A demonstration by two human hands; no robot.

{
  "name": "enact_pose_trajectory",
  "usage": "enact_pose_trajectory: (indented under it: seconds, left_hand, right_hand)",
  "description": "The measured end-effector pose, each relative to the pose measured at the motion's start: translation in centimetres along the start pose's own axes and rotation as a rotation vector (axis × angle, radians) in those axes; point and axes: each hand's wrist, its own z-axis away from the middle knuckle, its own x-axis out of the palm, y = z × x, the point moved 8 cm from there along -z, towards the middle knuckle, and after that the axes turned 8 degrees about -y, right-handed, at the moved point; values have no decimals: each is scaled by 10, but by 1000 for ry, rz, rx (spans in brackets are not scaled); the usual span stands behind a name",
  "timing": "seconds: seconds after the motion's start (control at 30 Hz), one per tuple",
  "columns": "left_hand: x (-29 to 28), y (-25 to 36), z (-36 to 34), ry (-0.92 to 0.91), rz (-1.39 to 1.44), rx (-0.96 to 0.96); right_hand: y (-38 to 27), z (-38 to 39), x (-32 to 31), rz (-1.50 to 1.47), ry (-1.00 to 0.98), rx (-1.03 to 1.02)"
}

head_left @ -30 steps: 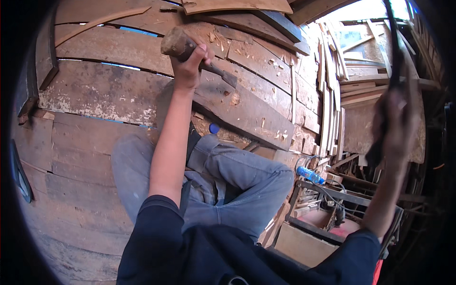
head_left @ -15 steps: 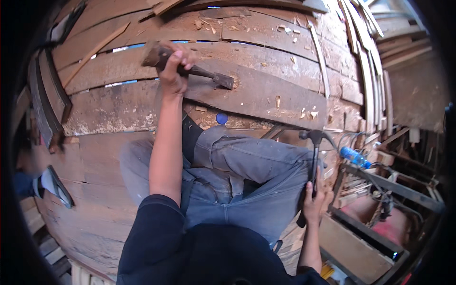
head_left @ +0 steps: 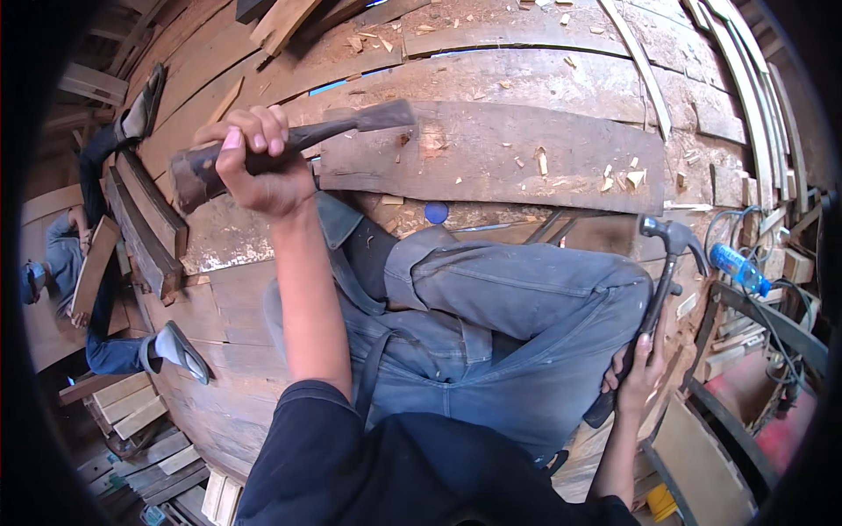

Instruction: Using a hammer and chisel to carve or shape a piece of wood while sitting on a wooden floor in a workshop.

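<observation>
My left hand [head_left: 267, 171] is closed around the thick, dark handle of a chisel [head_left: 386, 117]. The chisel's flat blade points right, over the left part of a brown board [head_left: 491, 145]; whether it touches the wood I cannot tell. Just right of the blade tip, a patch of pale, freshly cut wood [head_left: 431, 140] shows on the board. Beside my bent right knee, my right hand [head_left: 638, 377] grips a claw hammer [head_left: 674, 241] by its black handle, head up and away from the board.
Wood chips [head_left: 633, 179] lie on the board and planks around it. A blue round cap [head_left: 436, 212] sits by the board's near edge. At right are a blue-labelled bottle [head_left: 739, 269], cables and a metal frame. Another person [head_left: 66, 254] holds a plank at far left.
My left hand has drawn the chisel up and leftward, away from the cut patch. My right hand still holds the hammer. The view has shifted, showing more of the other person at left.
</observation>
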Motion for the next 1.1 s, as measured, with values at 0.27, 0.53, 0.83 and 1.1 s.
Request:
enact_pose_trajectory:
  seconds: [0.27,0.53,0.83,1.1]
  left_hand:
    - [73,0,90,-371,-46,-339]
    - [83,30,66,-473,-369,156]
    - [51,5,53,-293,-283,-200]
    - [68,-18,34,-303,-325,-84]
  right_hand:
    - [0,-2,-1,-28,25,30]
    - [0,1,-1,-48,16,10]
    - [3,-2,-3,-46,28,37]
    - [4,-2,-3,-65,20,26]
